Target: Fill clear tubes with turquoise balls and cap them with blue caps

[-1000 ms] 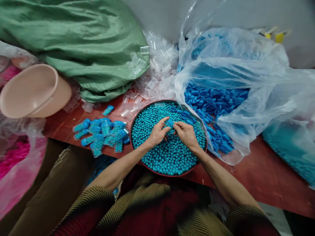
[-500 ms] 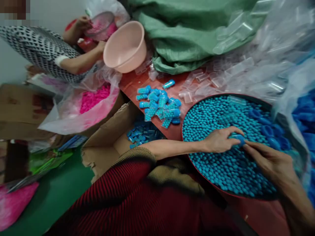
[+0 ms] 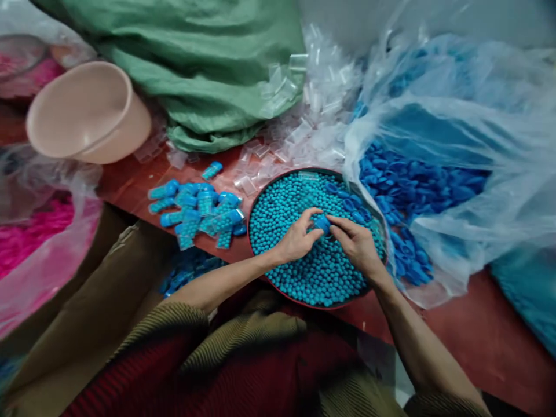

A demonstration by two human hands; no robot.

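Observation:
Over a round red-rimmed tub (image 3: pixel 253 246) full of small turquoise balls (image 3: pixel 313 284), my two hands meet at a blue cap (image 3: pixel 322 224). My left hand (image 3: pixel 299 236) is closed around a small clear tube with this cap at its end; the fingers hide most of the tube. Thumb and fingers of my right hand (image 3: pixel 357 243) pinch the cap from the other side. More blue caps (image 3: pixel 354 207) lie on the balls at the tub's right side, and one empty clear tube (image 3: pixel 308 175) rests near its far rim.
Left of the tub is a pile of filled, blue-capped tubes (image 3: pixel 200 211) on the red table (image 3: pixel 482 324). Empty clear tubes (image 3: pixel 299 136) spill from a green sack (image 3: pixel 208 63). A plastic bag (image 3: pixel 452 121) of blue caps stands right; a peach basin (image 3: pixel 99 116) and cardboard box (image 3: pixel 95 295) are left.
The view has swung right, bringing the bag of blue caps into sight and the co-worker out of it. Both hands remain together at the capped tube over the tub.

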